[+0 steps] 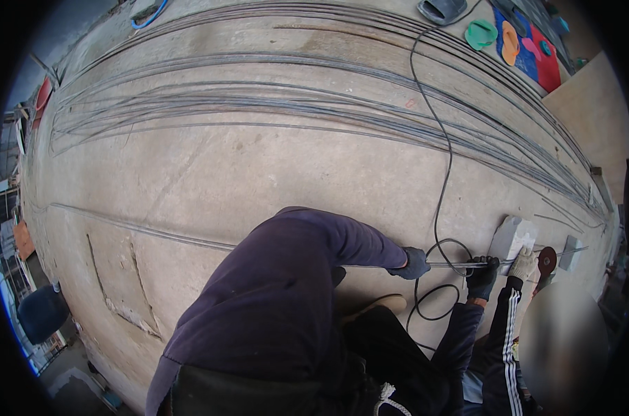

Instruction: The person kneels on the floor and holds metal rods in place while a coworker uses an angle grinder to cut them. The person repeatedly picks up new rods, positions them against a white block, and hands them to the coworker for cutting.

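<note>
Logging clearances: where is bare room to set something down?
Pale concrete floor is bare between long grey steel bars and purple sleeve; also between sleeve and floor grooves. Crowded lower right: dark-gloved left hand, right hand, looped black cable, grey rectangular block, co-worker's round reddish disc.

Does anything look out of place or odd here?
The black cable lies in loose loops beside the right hand and crosses the metal rods; it looks untidy, perhaps risky, with the reddish disc nearby.

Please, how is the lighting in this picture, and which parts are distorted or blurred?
All in the head view: soft, fairly even light on the concrete floor; long floor rods bow, corners black; left hand and right hand without obvious motion blur; smooth blur hides a patch below the brown disc.
</note>
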{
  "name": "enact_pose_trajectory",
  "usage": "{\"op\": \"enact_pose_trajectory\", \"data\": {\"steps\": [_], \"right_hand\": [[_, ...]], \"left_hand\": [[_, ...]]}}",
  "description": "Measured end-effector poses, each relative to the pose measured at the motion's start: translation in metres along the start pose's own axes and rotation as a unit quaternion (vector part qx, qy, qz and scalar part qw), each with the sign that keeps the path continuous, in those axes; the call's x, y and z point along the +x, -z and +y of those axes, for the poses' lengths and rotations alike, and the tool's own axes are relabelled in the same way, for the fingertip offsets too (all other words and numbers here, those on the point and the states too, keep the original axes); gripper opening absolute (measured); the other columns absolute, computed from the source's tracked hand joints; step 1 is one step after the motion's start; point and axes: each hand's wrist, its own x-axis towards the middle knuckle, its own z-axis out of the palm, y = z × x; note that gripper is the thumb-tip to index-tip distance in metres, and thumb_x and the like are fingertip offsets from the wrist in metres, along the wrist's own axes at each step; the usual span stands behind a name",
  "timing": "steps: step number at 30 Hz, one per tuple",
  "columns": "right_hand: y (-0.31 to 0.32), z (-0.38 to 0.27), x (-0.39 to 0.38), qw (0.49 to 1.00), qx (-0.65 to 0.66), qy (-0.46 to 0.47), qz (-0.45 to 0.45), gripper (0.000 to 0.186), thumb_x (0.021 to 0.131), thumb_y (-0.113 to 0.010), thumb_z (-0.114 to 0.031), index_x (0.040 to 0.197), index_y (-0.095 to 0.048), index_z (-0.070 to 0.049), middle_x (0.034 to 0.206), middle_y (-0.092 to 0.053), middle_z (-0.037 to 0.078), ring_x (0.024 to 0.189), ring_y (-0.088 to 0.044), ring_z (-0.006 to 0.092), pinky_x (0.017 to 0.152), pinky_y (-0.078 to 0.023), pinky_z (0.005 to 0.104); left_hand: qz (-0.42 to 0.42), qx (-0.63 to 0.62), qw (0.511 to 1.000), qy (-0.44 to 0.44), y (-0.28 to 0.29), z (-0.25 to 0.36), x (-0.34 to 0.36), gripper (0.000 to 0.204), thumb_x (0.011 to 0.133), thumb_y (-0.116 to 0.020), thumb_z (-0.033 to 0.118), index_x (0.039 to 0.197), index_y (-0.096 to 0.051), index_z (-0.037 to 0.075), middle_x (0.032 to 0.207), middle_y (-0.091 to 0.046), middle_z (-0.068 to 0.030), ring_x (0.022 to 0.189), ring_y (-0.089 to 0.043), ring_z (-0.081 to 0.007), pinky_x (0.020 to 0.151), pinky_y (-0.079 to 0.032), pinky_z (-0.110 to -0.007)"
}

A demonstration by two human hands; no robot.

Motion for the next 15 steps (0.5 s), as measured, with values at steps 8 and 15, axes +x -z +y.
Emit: {"op": "enact_pose_trajectory", "data": {"steps": [8, 15], "right_hand": [[0.004, 0.002, 0.002, 1.000, 0.006, 0.003, -0.020, 0.016, 0.097, -0.062, -0.030, 0.090, -0.061, -0.016, 0.081, -0.064, 0.003, 0.073, -0.060, 0.0236, 0.059, -0.051, 0.0413], [0.009, -0.006, 0.004, 0.999, -0.004, -0.031, -0.044, 0.024, 0.096, -0.065, -0.038, 0.088, -0.060, -0.016, 0.080, -0.060, 0.001, 0.078, -0.058, 0.0213, 0.073, -0.050, 0.0442]], "left_hand": [[0.000, 0.017, 1.000, -0.014, -0.003, -0.004, 0.008, 0.053, 0.102, -0.035, 0.039, 0.117, -0.065, -0.003, 0.118, -0.065, -0.0247, 0.107, -0.065, -0.0389, 0.094, -0.050, -0.050], [0.004, -0.001, 1.000, 0.007, -0.001, -0.001, 0.005, 0.053, 0.102, -0.038, 0.040, 0.117, -0.065, -0.003, 0.118, -0.065, -0.0239, 0.106, -0.065, -0.0387, 0.093, -0.050, -0.050]]}}
